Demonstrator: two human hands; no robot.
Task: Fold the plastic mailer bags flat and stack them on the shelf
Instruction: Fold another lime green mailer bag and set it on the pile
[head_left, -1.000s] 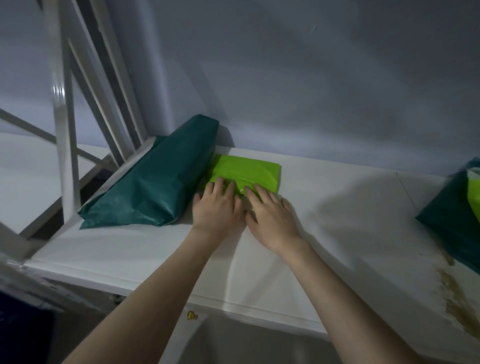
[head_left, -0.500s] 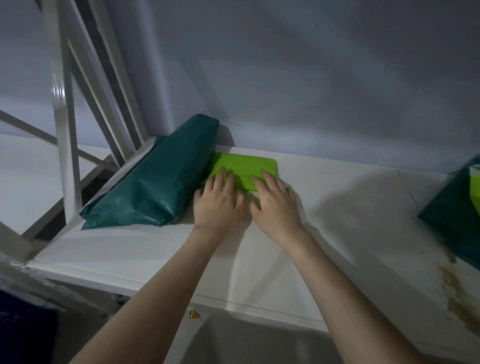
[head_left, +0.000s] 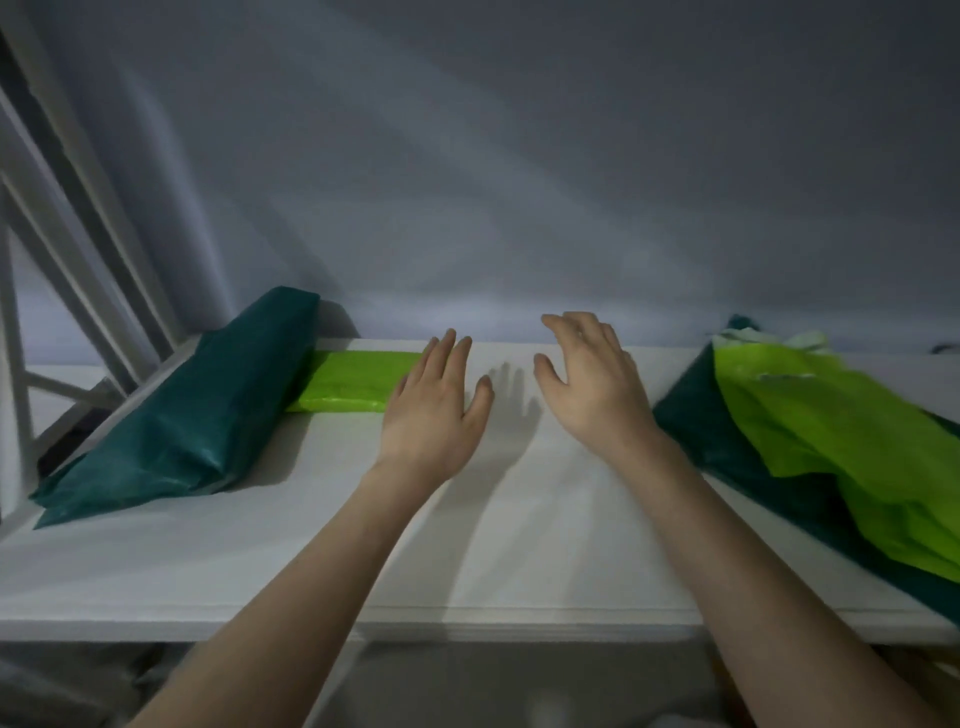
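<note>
A folded lime-green mailer bag (head_left: 353, 380) lies flat on the white shelf (head_left: 519, 545), tucked against a bulky dark-green mailer bag (head_left: 192, 415) at the left. My left hand (head_left: 434, 410) hovers above the shelf just right of the folded bag, fingers straight, holding nothing. My right hand (head_left: 589, 384) is lifted over the shelf's middle with relaxed, spread fingers, also empty. At the right lies a loose lime-green bag (head_left: 831, 441) draped over another dark-green bag (head_left: 727, 447).
A grey wall (head_left: 519, 182) closes the back of the shelf. White slanted frame bars (head_left: 67, 208) stand at the far left. The shelf's front edge (head_left: 467, 618) runs across below my forearms.
Both hands have lifted off the folded lime-green bag and moved right. My view has swung right, bringing the loose bags at the right further into sight.
</note>
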